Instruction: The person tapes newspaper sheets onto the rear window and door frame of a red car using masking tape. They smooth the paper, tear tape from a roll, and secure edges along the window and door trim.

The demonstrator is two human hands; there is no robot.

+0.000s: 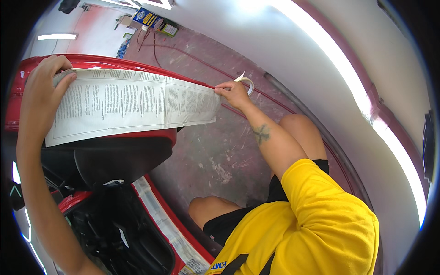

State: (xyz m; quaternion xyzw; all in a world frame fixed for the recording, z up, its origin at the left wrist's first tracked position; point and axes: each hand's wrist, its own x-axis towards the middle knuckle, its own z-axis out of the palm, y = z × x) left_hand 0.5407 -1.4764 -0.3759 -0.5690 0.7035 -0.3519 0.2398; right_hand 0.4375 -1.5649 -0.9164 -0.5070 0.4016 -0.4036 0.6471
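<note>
A long sheet of newspaper (pixel 133 101) is stretched along the edge of a red car door (pixel 151 67), covering much of its face. My left hand (pixel 48 80) grips the sheet's upper left corner, thumb over the paper against the red panel. At the far right end, my right hand (pixel 236 94) pinches the paper's upper corner between thumb and finger. A roll of masking tape (pixel 250 84) sits at the back of that hand, with a loose end sticking up. How the roll is held is hidden behind the fingers. Below the paper shows the door's black inner trim (pixel 123 158).
The door sill (pixel 156 213) below is masked with paper and tape, beside the black car interior (pixel 123 233). Red hoses (pixel 192 58) and a grey pipe (pixel 311 117) run along the floor by the white wall (pixel 321 68). Boxes (pixel 153 20) stand at the far end.
</note>
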